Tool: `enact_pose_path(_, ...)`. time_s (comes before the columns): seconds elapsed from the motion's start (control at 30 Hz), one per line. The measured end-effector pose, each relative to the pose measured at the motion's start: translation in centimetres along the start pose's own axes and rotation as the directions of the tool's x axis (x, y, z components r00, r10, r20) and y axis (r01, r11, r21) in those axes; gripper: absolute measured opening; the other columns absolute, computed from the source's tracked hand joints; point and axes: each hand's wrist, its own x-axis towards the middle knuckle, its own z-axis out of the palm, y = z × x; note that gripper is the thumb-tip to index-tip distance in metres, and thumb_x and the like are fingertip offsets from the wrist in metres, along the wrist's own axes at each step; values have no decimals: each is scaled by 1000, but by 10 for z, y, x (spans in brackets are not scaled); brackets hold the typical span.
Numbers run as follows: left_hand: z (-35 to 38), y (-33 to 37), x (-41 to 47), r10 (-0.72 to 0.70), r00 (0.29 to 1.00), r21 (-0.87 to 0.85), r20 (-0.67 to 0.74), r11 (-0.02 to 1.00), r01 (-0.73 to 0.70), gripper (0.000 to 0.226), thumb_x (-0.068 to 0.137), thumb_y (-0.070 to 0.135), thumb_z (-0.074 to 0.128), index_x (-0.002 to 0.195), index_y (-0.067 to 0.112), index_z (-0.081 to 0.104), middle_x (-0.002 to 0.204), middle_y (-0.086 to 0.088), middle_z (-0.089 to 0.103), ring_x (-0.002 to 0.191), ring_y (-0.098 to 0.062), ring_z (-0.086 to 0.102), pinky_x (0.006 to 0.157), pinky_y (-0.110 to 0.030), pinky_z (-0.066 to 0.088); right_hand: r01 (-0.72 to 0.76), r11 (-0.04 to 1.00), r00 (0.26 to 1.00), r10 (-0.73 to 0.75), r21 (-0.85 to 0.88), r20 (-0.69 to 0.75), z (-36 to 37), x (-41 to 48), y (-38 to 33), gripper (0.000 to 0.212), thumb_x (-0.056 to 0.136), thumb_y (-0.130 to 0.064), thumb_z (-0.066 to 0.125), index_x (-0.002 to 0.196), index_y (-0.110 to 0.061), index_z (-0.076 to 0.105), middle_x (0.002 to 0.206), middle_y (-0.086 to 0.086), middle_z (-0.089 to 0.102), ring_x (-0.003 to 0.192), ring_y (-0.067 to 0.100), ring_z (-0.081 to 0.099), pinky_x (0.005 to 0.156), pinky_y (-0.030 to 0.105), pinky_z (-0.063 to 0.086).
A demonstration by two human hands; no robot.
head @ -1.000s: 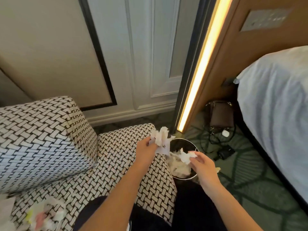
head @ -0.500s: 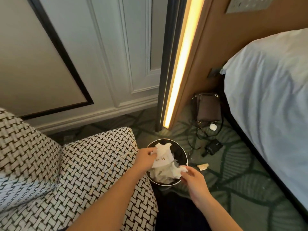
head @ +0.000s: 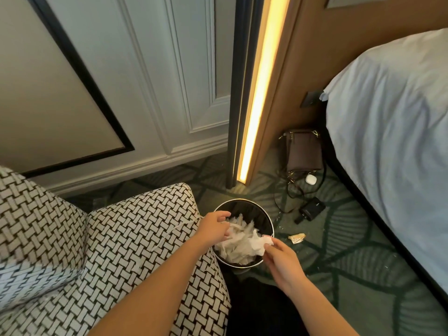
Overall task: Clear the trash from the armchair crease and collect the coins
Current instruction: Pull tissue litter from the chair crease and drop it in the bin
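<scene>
A black round bin (head: 243,202) stands on the carpet beside the armchair (head: 135,238), which has a black-and-white woven pattern. Crumpled white tissues (head: 238,242) fill the bin. My left hand (head: 214,226) hovers over the bin's left rim with its fingers loosely spread, their tips brushing the tissues. At the bin's right rim, my right hand (head: 278,258) pinches a wad of tissue (head: 260,243). The crease (head: 85,229) between the chair's seat and arm shows no trash from here. No coins are in view.
A small paper scrap (head: 297,238) lies on the green carpet right of the bin. Behind it are a black charger with cables (head: 311,208), a white earbud case (head: 310,178) and a brown bag (head: 304,151). The bed (head: 400,141) fills the right side.
My left hand has let go of the printed tissue, which now lies in the bin. Both hands have sunk lower over the bin, and the view has turned right, away from the chair.
</scene>
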Motion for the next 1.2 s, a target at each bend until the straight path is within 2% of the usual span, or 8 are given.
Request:
enact_pose_path(0.13, -2, 1, -7, 19, 1000, 46, 13, 999, -19, 35, 97, 10, 43, 129, 18, 52, 122, -3, 55, 83, -8, 61, 66, -15, 49, -52, 996, 992, 44, 67, 119, 3, -3, -8, 42, 96, -8, 47, 137, -16, 44, 136, 6, 51, 124, 23, 49, 107, 40, 38)
enact_pose_path(0.23, -8, 1, -14, 34, 999, 63, 1, 997, -34, 32, 97, 12, 41, 124, 21, 56, 109, 3, 57, 82, -4, 61, 63, -16, 47, -62, 997, 976, 51, 46, 212, 2, -8, -10, 50, 97, -12, 46, 144, -24, 34, 149, -1, 36, 136, 22, 35, 115, 43, 26)
enact_pose_path(0.37, -21, 3, -35, 66, 998, 57, -22, 996, -64, 29, 97, 15, 41, 118, 24, 58, 112, 5, 59, 86, -6, 63, 66, -19, 46, -18, 999, 969, 7, 43, 246, 4, -24, -12, 46, 95, -11, 47, 139, -24, 41, 124, -9, 59, 115, 12, 52, 104, 35, 37)
enact_pose_path(0.5, -39, 3, -63, 111, 992, 53, -58, 993, -108, 26, 96, 17, 45, 116, 25, 59, 102, 11, 61, 85, -4, 61, 65, -16, 45, 40, 998, 978, -47, 38, 203, 10, -41, -16, 43, 95, -11, 49, 137, -18, 44, 133, 2, 54, 122, 20, 50, 110, 40, 34)
enact_pose_path(0.6, -56, 0, -92, 154, 983, 48, -97, 988, -150, 24, 96, 22, 48, 116, 27, 59, 104, 9, 62, 88, -5, 61, 70, -18, 46, 99, 995, 978, -97, 2, 186, 22, -62, -23, 36, 94, -9, 51, 129, -17, 52, 122, 4, 62, 115, 20, 57, 107, 40, 38)
enact_pose_path(0.73, -85, -11, -140, 227, 959, 18, -171, 974, -227, 22, 95, 27, 49, 114, 31, 59, 107, 12, 62, 90, -5, 62, 77, -21, 49, 200, 979, 962, -190, -36, 194, 51, -92, -33, 22, 94, -9, 51, 109, -20, 63, 113, 3, 68, 103, 16, 64, 87, 31, 49)
enact_pose_path(0.93, -139, -58, -218, 217, 911, -134, -351, 951, -278, 19, 93, 29, 53, 110, 33, 61, 105, 14, 66, 90, -5, 64, 77, -21, 49, 344, 933, 890, -287, -107, 354, 120, -150, -32, 20, 88, -14, 61, 105, -20, 67, 113, 3, 67, 106, 18, 63, 89, 32, 48)
enact_pose_path(1.2, -199, -149, -304, 103, 796, -274, -597, 906, -323, 20, 95, 19, 49, 101, 33, 62, 103, 9, 68, 92, -13, 65, 85, -30, 50, 543, 799, 714, -278, -258, 642, 216, -223, 25, 19, 89, -20, 60, 106, -24, 68, 105, -9, 70, 101, 10, 66, 92, 32, 49)
